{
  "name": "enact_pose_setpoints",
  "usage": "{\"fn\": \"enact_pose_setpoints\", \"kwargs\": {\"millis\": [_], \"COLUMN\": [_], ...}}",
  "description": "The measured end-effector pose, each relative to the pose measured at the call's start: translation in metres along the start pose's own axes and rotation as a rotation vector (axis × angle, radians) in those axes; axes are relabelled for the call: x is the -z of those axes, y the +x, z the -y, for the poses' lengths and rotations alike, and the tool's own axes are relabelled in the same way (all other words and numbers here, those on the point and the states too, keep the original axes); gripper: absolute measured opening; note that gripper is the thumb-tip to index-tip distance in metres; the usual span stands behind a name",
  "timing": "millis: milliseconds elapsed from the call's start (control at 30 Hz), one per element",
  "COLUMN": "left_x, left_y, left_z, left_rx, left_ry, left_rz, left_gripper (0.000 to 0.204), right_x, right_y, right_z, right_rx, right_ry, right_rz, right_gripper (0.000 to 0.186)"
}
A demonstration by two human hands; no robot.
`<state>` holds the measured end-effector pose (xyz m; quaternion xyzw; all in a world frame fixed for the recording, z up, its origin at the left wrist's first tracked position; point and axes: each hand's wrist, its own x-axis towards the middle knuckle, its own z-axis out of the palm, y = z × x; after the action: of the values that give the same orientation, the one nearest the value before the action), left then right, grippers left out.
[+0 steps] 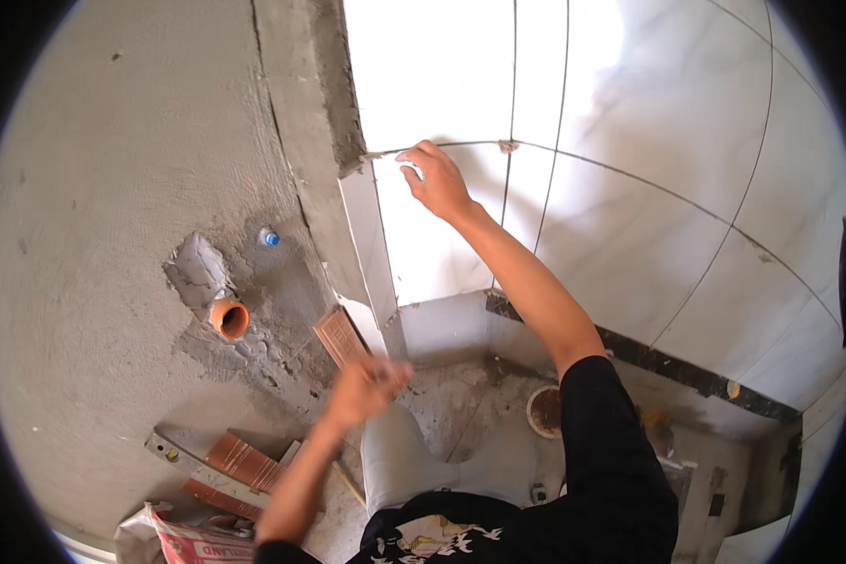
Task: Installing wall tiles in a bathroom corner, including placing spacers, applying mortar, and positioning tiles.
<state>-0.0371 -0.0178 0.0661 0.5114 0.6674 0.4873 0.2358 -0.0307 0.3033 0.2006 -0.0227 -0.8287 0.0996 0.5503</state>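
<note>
My right hand (437,183) is raised against the white marbled wall tile (437,226), at the joint along its top edge. Its thumb and fingers curl toward each other as in a pinch; anything between them is too small to make out. Lower down, my left hand (362,390) is smeared by motion, so its grip cannot be told. Just beyond it a brown, ribbed tile piece (340,336) leans near the base of the narrow tiled edge (365,226). A small brownish lump (508,147) sits at a tile joint to the right of my right hand.
An orange pipe (229,320) and a blue-capped fitting (270,238) stick out of the grey plastered wall. At lower left are a spirit level (193,465), brown tile pieces (242,461) and a bag (197,545). A round container (543,412) stands on the floor.
</note>
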Motion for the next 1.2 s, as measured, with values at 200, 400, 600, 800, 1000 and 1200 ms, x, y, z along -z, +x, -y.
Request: {"fn": "enact_pose_setpoints", "kwargs": {"millis": [200,400,600,800,1000,1200], "left_x": [-0.128,-0.142,-0.153,-0.153,-0.149,-0.144], "left_y": [-0.127,-0.155,-0.154,-0.147,-0.149,-0.151], "left_z": [0.197,0.207,0.236,0.227,0.222,0.208], "left_rx": [0.081,0.130,0.208,0.066,0.116,0.133], "left_ry": [0.051,0.039,-0.046,0.005,0.057,0.036], "left_rz": [0.292,0.105,-0.025,-0.012,-0.071,-0.114], "left_gripper": [0.030,0.029,0.035,0.030,0.027,0.028], "right_x": [-0.016,-0.025,-0.023,-0.023,-0.019,-0.026], "right_y": [0.040,0.044,0.049,0.052,0.052,0.049], "right_z": [0.004,0.006,0.006,0.007,0.009,-0.004], "right_rx": [0.196,0.307,0.355,0.330,0.224,0.301], "right_ry": [-0.127,-0.133,-0.227,-0.217,-0.094,-0.135], "right_rz": [0.099,0.072,0.168,0.192,0.229,0.130], "right_gripper": [0.016,0.011,0.015,0.017,0.017,0.014]}}
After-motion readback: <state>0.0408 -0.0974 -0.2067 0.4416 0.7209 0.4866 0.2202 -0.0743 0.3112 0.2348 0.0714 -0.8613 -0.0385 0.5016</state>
